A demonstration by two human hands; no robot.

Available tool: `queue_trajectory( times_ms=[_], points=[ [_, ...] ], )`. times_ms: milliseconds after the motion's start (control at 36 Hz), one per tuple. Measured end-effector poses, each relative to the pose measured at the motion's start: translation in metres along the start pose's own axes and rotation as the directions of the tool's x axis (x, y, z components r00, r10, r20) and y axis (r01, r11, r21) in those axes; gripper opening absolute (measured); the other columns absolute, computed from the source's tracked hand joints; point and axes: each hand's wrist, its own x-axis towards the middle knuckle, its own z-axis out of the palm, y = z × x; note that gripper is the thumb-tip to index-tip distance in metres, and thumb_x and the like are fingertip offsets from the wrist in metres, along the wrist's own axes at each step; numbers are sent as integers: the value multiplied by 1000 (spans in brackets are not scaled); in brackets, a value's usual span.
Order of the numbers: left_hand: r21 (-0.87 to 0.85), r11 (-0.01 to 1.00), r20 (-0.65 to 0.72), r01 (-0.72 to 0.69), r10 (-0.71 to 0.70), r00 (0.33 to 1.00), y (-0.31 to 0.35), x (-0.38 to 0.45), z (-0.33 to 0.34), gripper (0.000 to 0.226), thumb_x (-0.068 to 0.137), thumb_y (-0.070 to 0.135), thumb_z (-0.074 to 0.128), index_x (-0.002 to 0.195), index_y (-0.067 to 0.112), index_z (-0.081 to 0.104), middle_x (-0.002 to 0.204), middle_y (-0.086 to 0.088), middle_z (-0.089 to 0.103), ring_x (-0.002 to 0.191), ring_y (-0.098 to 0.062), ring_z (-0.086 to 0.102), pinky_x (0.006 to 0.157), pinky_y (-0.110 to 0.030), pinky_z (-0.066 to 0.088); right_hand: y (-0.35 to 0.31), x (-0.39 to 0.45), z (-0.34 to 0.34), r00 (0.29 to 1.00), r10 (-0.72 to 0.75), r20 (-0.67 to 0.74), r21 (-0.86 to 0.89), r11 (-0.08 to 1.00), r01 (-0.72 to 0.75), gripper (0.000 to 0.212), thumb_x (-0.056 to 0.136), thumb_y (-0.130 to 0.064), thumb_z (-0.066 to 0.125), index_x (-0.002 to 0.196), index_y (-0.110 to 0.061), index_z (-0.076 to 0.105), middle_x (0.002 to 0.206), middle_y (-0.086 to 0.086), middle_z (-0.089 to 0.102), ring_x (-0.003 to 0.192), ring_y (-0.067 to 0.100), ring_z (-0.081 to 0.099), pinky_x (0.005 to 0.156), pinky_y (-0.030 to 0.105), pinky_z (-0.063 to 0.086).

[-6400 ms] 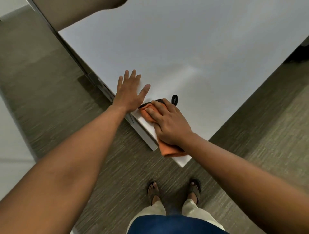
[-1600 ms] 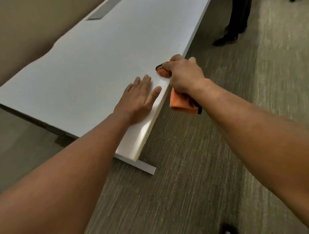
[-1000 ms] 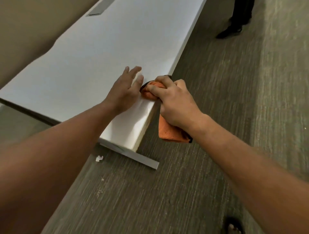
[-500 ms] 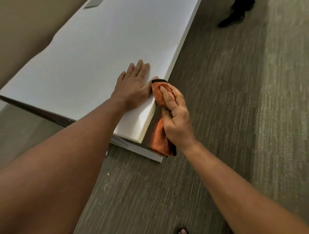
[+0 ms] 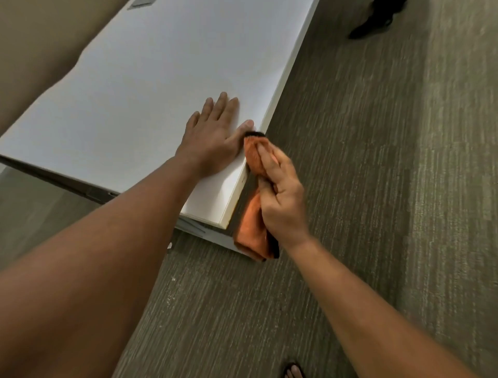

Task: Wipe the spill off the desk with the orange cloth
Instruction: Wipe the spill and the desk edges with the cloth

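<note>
Right grip (image 5: 280, 194) curled tight round orange cloth (image 5: 252, 226), fingers (image 5: 265, 159) pressing its upper fold against near side edge of white table (image 5: 151, 81). Rest of cloth hanging below that grip, beside table corner, black trim along its lower edge. Left grip (image 5: 213, 140) just left of cloth, flat on tabletop, fingers straight and together, thumb (image 5: 244, 128) reaching toward table edge, almost touching cloth top. Tabletop plain, matte, no spill discernible. Grey cable hatch (image 5: 140, 3) far beyond left grip. Grey-brown striped carpet (image 5: 377, 189) right of and below right grip. Dark shoe (image 5: 374, 23) of another person far ahead. Sandalled toes (image 5: 293, 371) at bottom edge. Beige wall (image 5: 40, 32) past table's far side.
</note>
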Motion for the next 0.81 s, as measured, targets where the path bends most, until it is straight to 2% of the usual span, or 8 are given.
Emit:
queue_trajectory(
  times_ms=[194, 278, 361, 444, 500, 556, 639, 806],
  points=[
    [1, 1000, -10, -9, 9, 1000, 0, 0, -2, 78, 97, 66, 10, 162, 24, 1, 170, 0, -8, 155, -20, -10, 125, -44, -2, 1, 13, -13, 1000, 19, -18, -78, 997, -20, 54, 99, -4, 51, 148, -25, 47, 151, -5, 48, 138, -2, 42, 114, 12, 31],
    [19, 1000, 1, -13, 13, 1000, 1, 0, -1, 82, 93, 66, 9, 162, 22, 1, 170, -2, -7, 155, -22, -10, 125, -46, -1, -9, 15, -3, 998, -52, -40, -118, 992, 47, 53, 100, -9, 50, 150, -26, 47, 156, -3, 41, 143, 5, 39, 116, 16, 31],
    [8, 1000, 7, -6, 6, 1000, 0, 0, 0, 81, 95, 68, 10, 162, 24, 0, 170, -1, -7, 155, -21, -10, 125, -45, -2, -7, -6, 4, 994, -112, -14, -154, 982, 109, 53, 101, -12, 48, 153, -25, 42, 160, 1, 36, 147, 11, 35, 120, 28, 33],
    [-7, 1000, -5, 4, -4, 1000, 1, 0, 1, 80, 94, 67, 9, 162, 26, 0, 170, 1, -8, 155, -18, -11, 125, -44, -3, 3, -21, -1, 991, -133, 24, -170, 976, 135, 59, 98, 1, 50, 153, -19, 40, 160, 4, 39, 148, 15, 37, 120, 39, 36],
    [-11, 1000, -11, -2, 1, 1000, 2, 0, 0, 80, 94, 67, 9, 162, 26, 1, 170, 1, -8, 155, -18, -11, 125, -43, -3, 8, -14, -8, 995, -100, 8, -215, 972, 100, 61, 95, 8, 51, 151, -15, 44, 158, 5, 43, 146, 16, 40, 120, 38, 36],
    [-12, 1000, -8, -3, 3, 1000, 2, 0, 0, 80, 94, 68, 8, 162, 26, 1, 170, 1, -8, 155, -18, -11, 125, -44, -3, 4, -3, -9, 996, -78, -45, -231, 971, 65, 57, 97, 5, 52, 150, -15, 45, 158, 4, 44, 146, 15, 40, 120, 29, 33],
    [17, 1000, -4, -9, 9, 1000, 0, 1, -1, 82, 94, 69, 9, 162, 24, 0, 170, -1, -8, 155, -21, -11, 125, -45, -2, -6, 8, 2, 987, -134, -93, -227, 968, 110, 53, 101, -3, 51, 151, -16, 43, 160, 5, 40, 147, 14, 38, 118, 20, 31],
    [12, 1000, 1, 6, -6, 1000, 0, 0, -1, 81, 93, 67, 8, 162, 25, 0, 170, -1, -8, 155, -20, -11, 125, -44, -2, 1, -22, 11, 978, -208, -30, -220, 956, 197, 57, 97, 9, 52, 151, -8, 41, 161, 13, 35, 148, 21, 38, 118, 38, 39]
  ],
)
